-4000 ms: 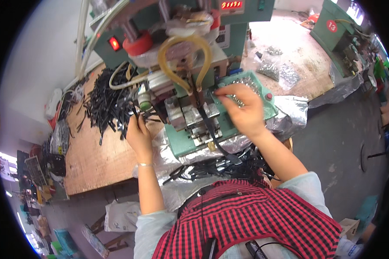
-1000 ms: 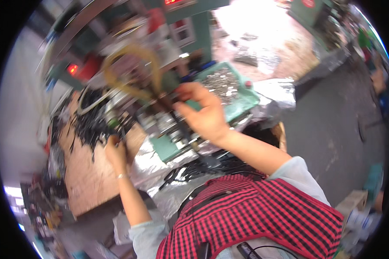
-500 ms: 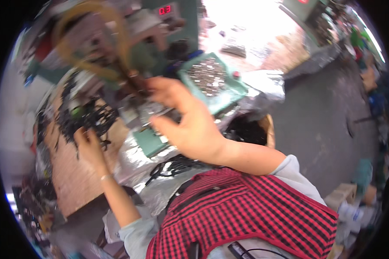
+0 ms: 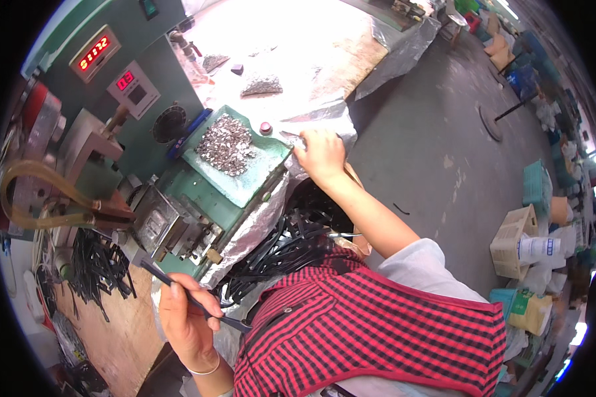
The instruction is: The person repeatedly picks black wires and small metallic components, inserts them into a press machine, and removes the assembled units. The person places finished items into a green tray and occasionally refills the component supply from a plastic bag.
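Note:
My left hand (image 4: 187, 316) is closed around a thin black strip (image 4: 191, 296) that points up toward the metal jig (image 4: 172, 228) of the green machine (image 4: 136, 73). My right hand (image 4: 321, 156) rests at the right corner of the green tray (image 4: 258, 178), fingers curled on the foil edge; whether it holds a piece is hidden. A heap of small silvery metal parts (image 4: 225, 142) lies in that tray. A yellowish tube loop (image 4: 36, 195) hangs at the machine's left.
Black strips lie piled on the wooden bench (image 4: 99, 268) at left and in a bag (image 4: 291, 241) in front of my red checked shirt. Foil (image 4: 311, 86) covers the table behind the tray. Boxes and containers (image 4: 526, 241) stand on the grey floor at right.
The view has swung to the right. My right hand left the jig and went to the tray's right corner. My left hand came off the strip pile holding one black strip.

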Motion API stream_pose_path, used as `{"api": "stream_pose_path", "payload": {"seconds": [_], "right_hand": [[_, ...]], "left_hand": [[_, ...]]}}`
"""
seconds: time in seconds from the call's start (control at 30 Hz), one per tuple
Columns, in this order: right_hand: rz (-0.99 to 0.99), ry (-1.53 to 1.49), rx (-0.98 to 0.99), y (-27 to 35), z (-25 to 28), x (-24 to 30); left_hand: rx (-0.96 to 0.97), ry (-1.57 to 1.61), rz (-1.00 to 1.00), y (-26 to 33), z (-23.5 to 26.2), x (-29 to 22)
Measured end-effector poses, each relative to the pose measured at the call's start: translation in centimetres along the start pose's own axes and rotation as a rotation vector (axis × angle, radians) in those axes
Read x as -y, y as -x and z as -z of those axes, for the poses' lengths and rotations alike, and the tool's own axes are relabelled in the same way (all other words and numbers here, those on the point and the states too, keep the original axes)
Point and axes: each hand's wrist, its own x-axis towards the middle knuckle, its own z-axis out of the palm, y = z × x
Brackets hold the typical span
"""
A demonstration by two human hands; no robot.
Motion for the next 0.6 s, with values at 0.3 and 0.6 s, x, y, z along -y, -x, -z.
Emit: {"api": "stream_pose_path", "payload": {"seconds": [0.3,0.6], "right_hand": [[0.138,-0.136,-0.083,0.1,-0.6,-2.4],[0.109,0.178,-0.007,-0.7,-1.4,0.9]], "left_hand": [[0.053,0.064,0.037,-2.0,-1.8,0.2],[-0.024,0.114,0.058,-1.2,0.3,0.7]]}}
